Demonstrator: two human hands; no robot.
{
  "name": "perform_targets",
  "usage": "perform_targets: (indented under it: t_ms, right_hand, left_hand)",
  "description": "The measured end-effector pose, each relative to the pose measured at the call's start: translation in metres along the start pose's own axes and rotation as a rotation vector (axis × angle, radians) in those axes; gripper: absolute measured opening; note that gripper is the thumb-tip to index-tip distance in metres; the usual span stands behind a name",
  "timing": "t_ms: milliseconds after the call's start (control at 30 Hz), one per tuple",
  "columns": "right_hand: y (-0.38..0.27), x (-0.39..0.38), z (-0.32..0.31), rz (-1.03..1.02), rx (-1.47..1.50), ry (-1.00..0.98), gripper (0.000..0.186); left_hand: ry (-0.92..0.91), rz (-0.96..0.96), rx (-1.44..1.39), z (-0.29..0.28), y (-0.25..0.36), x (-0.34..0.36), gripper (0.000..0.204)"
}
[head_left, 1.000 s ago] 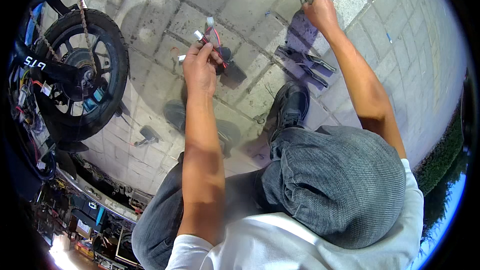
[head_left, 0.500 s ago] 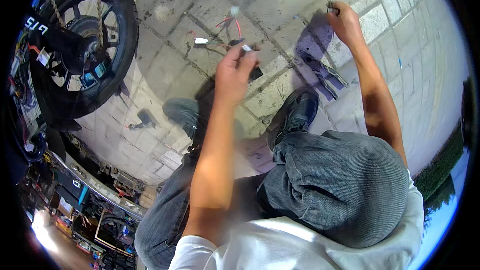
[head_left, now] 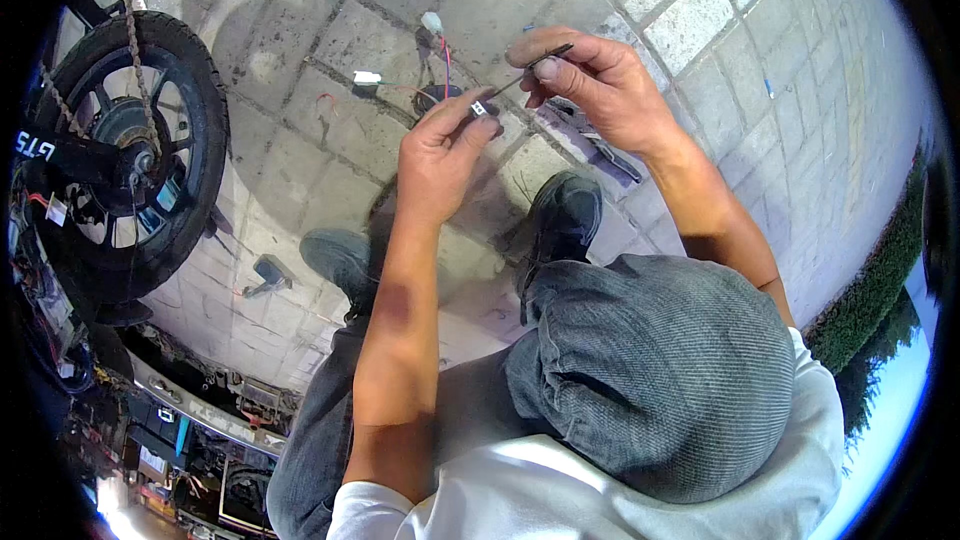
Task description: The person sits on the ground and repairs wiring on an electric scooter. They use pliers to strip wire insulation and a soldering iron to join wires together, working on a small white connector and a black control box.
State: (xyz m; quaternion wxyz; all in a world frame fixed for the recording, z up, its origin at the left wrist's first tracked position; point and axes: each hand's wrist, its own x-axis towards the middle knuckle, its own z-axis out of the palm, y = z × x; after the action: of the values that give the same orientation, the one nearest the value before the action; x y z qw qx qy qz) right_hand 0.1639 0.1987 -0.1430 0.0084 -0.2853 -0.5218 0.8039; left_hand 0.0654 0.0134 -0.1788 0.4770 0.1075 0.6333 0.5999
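Bare brick paving (head_left: 800, 140) lies under both hands, which meet in front of the shoes. The left hand (head_left: 440, 165) reaches up from the forearm, thumb and fingers pinched around a small white connector (head_left: 479, 110). The right hand (head_left: 610, 90) comes in from the right, wrist bent inward, thumb and fingers closed on a thin dark pick (head_left: 558, 51) that slants down toward the connector; whether its tip touches cannot be told.

Half a second ago the right hand was well apart, out to the right; now it is just beside the left, partly covering the pliers (head_left: 618, 162) on the paving. A pale plug (head_left: 431, 22) and a white plug (head_left: 367, 78), both on wires, lie beyond the left hand, as before.

The wheel (head_left: 210, 140) stands at the paving's left edge, a metal rail (head_left: 200, 410) borders its near left corner, and open paving runs from the right hand to the hedge (head_left: 880, 280) along its right edge.
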Motion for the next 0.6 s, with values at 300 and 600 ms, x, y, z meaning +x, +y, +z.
perform_targets:
  t_ms: [300,600]
  right_hand:
    - [-0.008,-0.005,0.014,-0.074,-0.075,0.075,0.017]
    - [0.000,-0.015,0.027,-0.437,-0.493,0.028,0.015]
  left_hand:
    - [0.024,0.174,0.284,-0.006,0.014,-0.007,0.028]
    - [0.024,0.211,0.255,-0.004,0.012,-0.010,0.029]
